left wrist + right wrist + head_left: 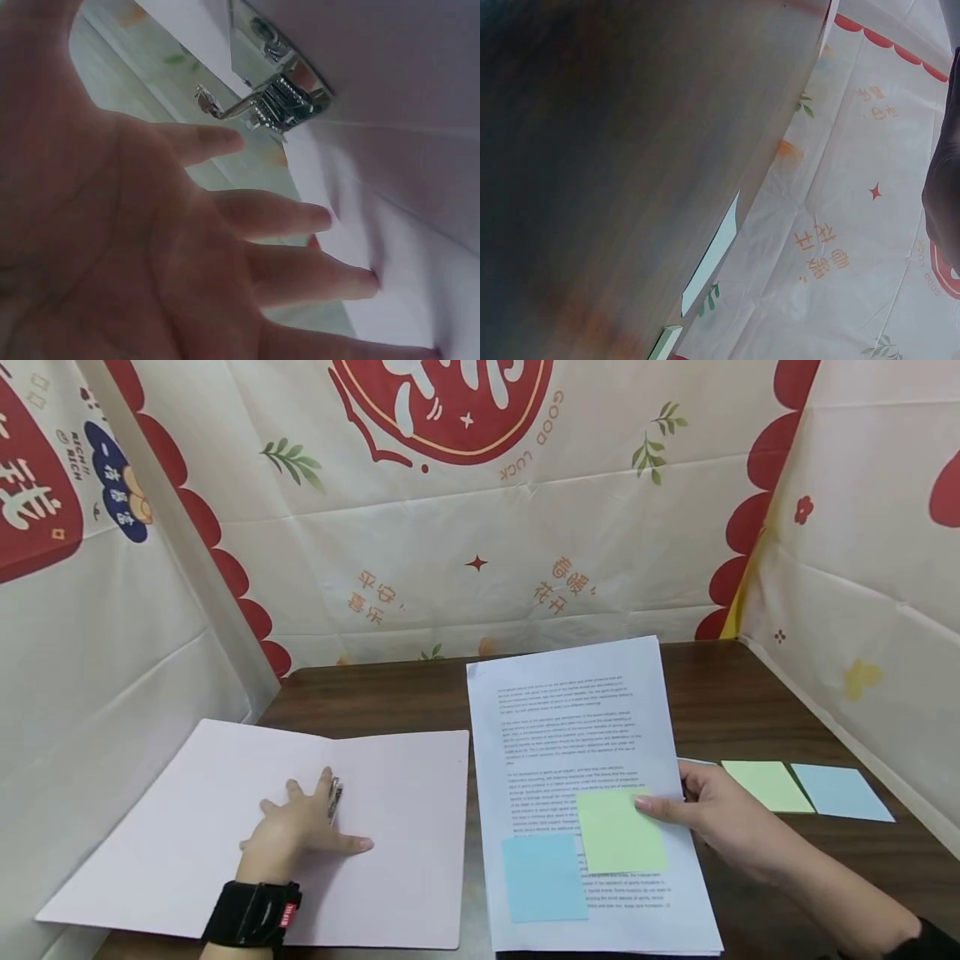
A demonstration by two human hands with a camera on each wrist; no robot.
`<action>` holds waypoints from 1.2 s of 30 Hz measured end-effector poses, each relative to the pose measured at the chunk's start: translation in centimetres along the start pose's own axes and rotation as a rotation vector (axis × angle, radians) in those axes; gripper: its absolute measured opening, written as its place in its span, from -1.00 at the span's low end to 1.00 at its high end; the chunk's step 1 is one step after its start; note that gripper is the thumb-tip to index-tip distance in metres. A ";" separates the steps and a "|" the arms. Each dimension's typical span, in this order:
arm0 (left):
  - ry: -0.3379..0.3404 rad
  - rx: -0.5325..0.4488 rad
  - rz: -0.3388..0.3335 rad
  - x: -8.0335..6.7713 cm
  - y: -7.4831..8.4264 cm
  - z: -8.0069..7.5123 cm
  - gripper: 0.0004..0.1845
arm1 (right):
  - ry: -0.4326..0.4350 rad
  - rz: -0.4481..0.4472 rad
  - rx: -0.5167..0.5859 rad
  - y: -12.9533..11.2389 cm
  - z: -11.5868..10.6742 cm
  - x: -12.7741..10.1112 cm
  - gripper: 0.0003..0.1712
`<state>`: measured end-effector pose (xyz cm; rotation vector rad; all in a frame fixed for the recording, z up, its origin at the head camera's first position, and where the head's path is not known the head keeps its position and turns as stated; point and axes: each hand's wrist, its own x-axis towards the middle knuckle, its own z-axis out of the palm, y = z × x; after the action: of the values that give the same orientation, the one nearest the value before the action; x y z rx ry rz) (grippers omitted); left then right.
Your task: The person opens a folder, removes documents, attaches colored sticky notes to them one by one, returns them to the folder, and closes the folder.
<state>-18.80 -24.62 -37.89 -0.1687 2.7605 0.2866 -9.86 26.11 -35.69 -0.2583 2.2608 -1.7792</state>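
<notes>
A pale folder (405,843) lies spread flat on the left, with a metal clip (334,800) near its fold. My left hand (296,827) presses on its inside with fingers and thumb spread; the left wrist view shows the fingertips against the folder, beside the clip (281,101). My right hand (731,818) pinches the right edge of printed sheets (570,735), thumb on top. A green paper square (622,843) and a blue one (545,878) lie on the top sheet. The thumb tip touches the green square's upper right corner.
On the dark wooden table (360,693), another green square (767,787) and another blue square (842,792) lie right of the sheets. A pale edge beside them is mostly hidden by the right hand. Printed cloth (480,518) hangs behind and at both sides.
</notes>
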 end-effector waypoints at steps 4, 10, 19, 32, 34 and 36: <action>0.012 0.064 0.085 -0.1 2.2 0.7 0.61 | 0.010 0.011 0.001 -0.1 0.2 0.0 -0.31; 0.049 0.130 0.215 -0.5 6.2 1.9 0.59 | 0.026 0.044 0.007 -0.2 0.3 0.1 -0.25; 0.092 0.138 0.279 -2.0 12.7 3.7 0.51 | -0.012 0.153 0.056 0.8 0.4 0.6 -0.22; 0.046 0.186 0.438 -3.7 16.7 3.5 0.28 | -0.124 0.283 0.112 2.3 0.8 2.5 -0.35; 0.037 0.213 0.461 -3.9 16.9 3.6 0.25 | -0.128 0.301 0.122 2.7 0.9 2.9 -0.36; 0.028 0.231 0.484 -4.0 17.1 3.5 0.22 | -0.128 0.316 0.132 3.0 1.0 3.2 -0.36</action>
<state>-16.49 -6.88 -36.63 0.5622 2.7993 0.0825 -12.60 24.99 -39.10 0.0115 1.9597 -1.6836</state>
